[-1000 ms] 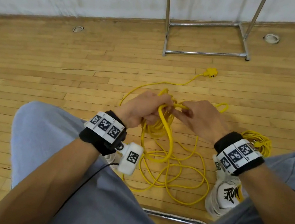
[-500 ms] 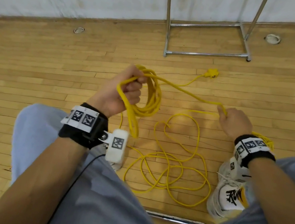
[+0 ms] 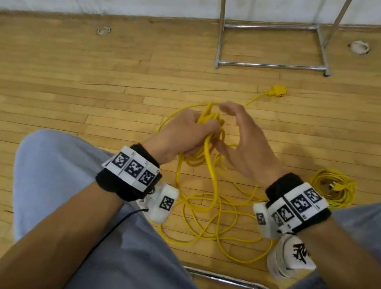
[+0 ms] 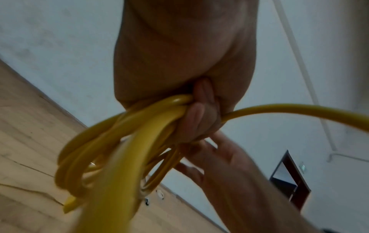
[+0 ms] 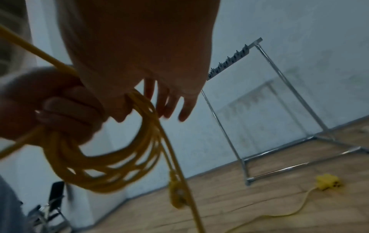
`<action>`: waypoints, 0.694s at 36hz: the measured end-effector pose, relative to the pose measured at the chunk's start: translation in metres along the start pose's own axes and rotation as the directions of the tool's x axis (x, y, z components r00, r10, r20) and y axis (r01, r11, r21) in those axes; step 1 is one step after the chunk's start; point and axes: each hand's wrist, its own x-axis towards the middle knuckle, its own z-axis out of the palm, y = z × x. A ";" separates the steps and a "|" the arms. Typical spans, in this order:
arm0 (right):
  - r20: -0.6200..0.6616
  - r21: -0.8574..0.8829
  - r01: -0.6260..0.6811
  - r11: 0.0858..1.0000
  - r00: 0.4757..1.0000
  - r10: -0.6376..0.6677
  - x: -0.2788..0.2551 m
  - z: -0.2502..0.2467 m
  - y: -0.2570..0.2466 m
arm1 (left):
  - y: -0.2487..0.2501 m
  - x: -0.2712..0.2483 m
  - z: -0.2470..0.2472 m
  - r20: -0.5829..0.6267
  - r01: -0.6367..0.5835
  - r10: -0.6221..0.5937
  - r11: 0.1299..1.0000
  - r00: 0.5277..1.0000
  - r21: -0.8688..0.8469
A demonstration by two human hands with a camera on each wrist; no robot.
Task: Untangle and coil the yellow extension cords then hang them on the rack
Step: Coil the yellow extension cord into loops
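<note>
The rack (image 3: 270,67) stands by the wall, waiting for finished coils. One coiled cord (image 3: 333,187) already lies beside the person's shoe. The loose cord (image 3: 211,223) sprawls on the floor between the knees, feeding upward. The left hand (image 3: 181,131) grips the gathered loops, fingers curled tight. The right hand (image 3: 245,143) hovers beside, fingers spread, seemingly holding nothing.

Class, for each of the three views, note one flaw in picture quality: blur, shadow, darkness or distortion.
Head view: wide-angle bending of the rack; right hand fingertips motion-blurred. Left wrist view: nearest loop of the cord out of focus. Right wrist view: palm dark against the pale wall; left hand and coil smeared.
</note>
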 end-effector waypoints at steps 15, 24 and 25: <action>0.309 -0.806 -0.210 0.554 0.650 0.695 -0.018 -0.054 0.070 | 0.000 0.012 -0.004 -0.314 -0.036 -0.045 0.968 0.948 -0.247; 0.454 -0.134 -0.237 0.962 0.848 0.272 -0.022 -0.007 0.005 | 0.004 0.014 -0.001 -0.329 -0.121 -0.019 0.908 0.944 -0.401; 0.478 -0.113 -0.205 0.972 0.847 0.235 -0.025 0.004 0.001 | 0.005 0.014 -0.002 -0.306 -0.125 -0.021 0.885 0.952 -0.449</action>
